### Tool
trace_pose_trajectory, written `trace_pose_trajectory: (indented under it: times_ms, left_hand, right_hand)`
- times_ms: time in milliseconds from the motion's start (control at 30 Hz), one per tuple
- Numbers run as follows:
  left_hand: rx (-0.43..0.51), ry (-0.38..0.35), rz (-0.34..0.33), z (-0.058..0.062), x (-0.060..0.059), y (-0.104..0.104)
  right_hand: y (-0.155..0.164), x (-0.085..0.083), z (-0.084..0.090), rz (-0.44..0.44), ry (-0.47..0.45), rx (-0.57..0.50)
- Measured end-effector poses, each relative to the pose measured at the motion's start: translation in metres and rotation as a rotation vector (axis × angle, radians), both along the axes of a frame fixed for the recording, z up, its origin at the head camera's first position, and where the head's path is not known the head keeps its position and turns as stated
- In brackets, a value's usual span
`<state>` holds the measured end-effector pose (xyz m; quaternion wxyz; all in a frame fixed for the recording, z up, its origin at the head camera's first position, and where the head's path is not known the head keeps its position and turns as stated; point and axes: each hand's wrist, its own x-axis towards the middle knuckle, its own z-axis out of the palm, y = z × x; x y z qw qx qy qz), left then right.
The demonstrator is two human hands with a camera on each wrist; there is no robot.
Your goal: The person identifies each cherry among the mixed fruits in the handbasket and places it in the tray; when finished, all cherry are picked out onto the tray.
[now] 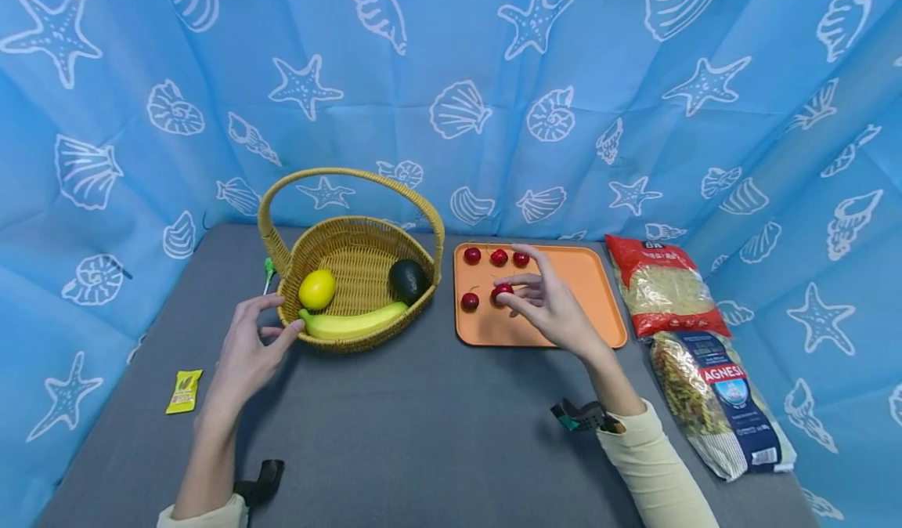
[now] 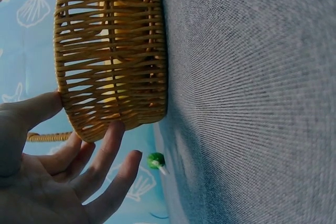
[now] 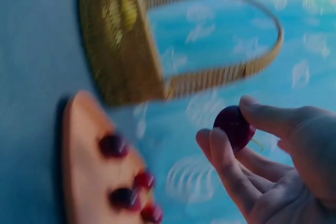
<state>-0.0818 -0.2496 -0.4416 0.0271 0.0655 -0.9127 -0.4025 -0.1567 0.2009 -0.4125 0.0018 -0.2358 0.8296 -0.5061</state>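
We see the right hand [image 1: 553, 305] raised over the orange tray [image 1: 599, 293], its fingers [image 3: 226, 156] and thumb pinching a dark red cherry [image 3: 234, 127] just above the tray's middle. Four more cherries [image 1: 499, 258] lie on the tray: three in a row along its far edge and one near its left side. Left of the tray stands the wicker basket [image 1: 352, 258], holding a lemon [image 1: 317, 289], a banana [image 1: 352, 324] and an avocado [image 1: 407, 280]. The left hand [image 1: 247, 352] rests against the basket's near-left wall, fingers [image 2: 105, 150] spread and relaxed, gripping nothing. Right of the tray two pasta bags [image 1: 669, 297] lie on the grey desk [image 1: 423, 418].
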Motion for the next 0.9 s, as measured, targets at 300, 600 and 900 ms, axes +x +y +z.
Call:
trace_pose_trajectory:
  times_ms: [300,600,900]
  left_hand:
    - [-0.003,-0.012,0.011,0.000,-0.002,0.002]
    - [0.002,-0.027,0.011,0.000,-0.002,0.002]
    - [-0.009,-0.026,-0.016,0.002,-0.004,-0.001]
  right_hand:
    - [0.038,-0.030,-0.051,-0.123,-0.012,0.229]
    - [0.044,-0.048,-0.069,-0.138,-0.067,0.346]
    - [0.046,-0.054,-0.066,-0.080,-0.077,0.382]
